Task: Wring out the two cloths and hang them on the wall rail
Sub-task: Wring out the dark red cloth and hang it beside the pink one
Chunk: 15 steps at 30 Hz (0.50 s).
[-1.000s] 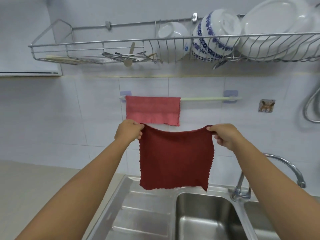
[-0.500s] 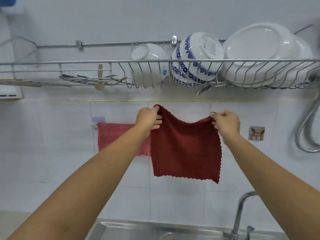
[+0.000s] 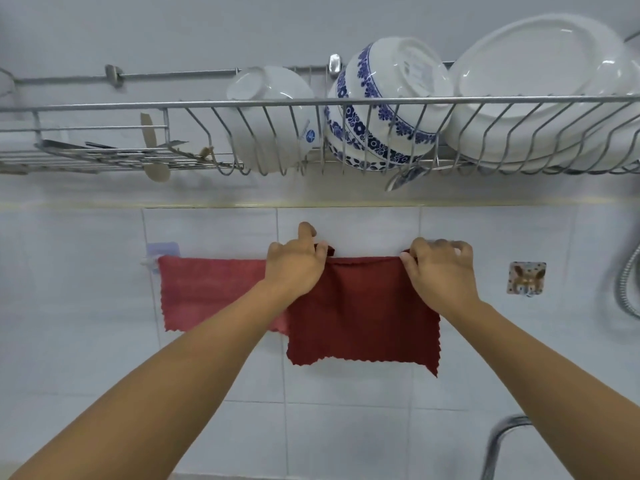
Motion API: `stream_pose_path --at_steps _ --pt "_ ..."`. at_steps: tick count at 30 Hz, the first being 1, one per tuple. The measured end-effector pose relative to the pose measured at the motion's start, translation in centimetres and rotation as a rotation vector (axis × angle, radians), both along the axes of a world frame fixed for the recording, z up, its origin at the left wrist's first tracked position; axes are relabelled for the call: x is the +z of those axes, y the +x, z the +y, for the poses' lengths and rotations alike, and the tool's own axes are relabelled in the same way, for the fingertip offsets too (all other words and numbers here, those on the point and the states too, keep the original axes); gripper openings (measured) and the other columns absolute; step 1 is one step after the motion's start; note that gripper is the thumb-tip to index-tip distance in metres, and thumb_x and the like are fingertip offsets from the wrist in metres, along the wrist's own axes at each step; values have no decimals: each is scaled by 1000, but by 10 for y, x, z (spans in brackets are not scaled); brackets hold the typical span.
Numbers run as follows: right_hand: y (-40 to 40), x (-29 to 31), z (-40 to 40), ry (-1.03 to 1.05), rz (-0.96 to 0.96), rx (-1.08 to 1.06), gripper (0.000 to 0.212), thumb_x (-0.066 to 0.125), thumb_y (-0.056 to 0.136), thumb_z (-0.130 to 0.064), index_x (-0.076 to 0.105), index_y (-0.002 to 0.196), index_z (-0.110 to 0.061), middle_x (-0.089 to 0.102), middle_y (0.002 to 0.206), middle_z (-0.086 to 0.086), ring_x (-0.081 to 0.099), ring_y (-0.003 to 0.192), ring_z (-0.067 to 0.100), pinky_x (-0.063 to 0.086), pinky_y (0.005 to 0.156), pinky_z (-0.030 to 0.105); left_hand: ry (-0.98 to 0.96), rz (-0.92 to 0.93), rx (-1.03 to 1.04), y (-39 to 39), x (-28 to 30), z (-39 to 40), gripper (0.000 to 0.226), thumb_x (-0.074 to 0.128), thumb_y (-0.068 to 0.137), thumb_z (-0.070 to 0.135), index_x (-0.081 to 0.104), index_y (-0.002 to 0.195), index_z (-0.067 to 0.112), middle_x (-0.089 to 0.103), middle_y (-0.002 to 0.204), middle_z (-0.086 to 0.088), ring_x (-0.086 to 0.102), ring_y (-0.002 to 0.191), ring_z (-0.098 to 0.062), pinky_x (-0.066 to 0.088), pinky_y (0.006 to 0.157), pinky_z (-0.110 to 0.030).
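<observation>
A dark red cloth hangs flat against the white tiles, its top edge at the height of the wall rail. My left hand pinches its top left corner and my right hand pinches its top right corner. A lighter pink cloth is draped over the rail to the left, its right edge tucked behind the dark one. The rail itself is hidden by the cloths and hands; only its left bracket shows.
A wire dish rack is fixed to the wall above, holding a white bowl, a blue-patterned bowl and white plates. A wall hook sits right of my hands. A tap rises at bottom right, a shower hose at the far right.
Both hands lowered the dark red cloth's top edge down to rail height, beside the pink cloth. The view tilted up, so the sink dropped out of sight.
</observation>
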State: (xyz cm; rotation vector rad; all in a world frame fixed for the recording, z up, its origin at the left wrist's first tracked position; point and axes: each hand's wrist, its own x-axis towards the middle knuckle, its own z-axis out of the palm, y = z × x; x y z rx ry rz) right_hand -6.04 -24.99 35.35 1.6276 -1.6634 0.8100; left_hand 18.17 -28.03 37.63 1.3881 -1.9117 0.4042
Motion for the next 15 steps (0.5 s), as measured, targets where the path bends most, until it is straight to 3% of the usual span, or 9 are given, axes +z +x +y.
stream_pose_path --at_steps 3,9,15 --pt "4 -2 -2 7 27 -24 44 29 100 -44 64 96 -18 68 95 1 58 100 22 25 97 42 -90 18 -78 3 -8 4 30 31 97 35 34 119 14 54 76 5 52 64 -22 39 82 -37" --pt "18 2 -1 87 55 -111 52 23 99 -38 67 86 -14 68 86 5 58 94 26 34 90 47 -108 -166 27 8 -26 6 29 31 94 35 45 108 15 64 87 1 58 75 -20 38 88 -38" --pt "14 -3 -8 0 -20 -55 34 36 95 -36 59 87 -13 65 80 3 57 81 24 35 81 42 -107 -200 112 6 -26 6 45 22 93 52 43 112 17 61 72 1 60 72 -20 33 94 -44"
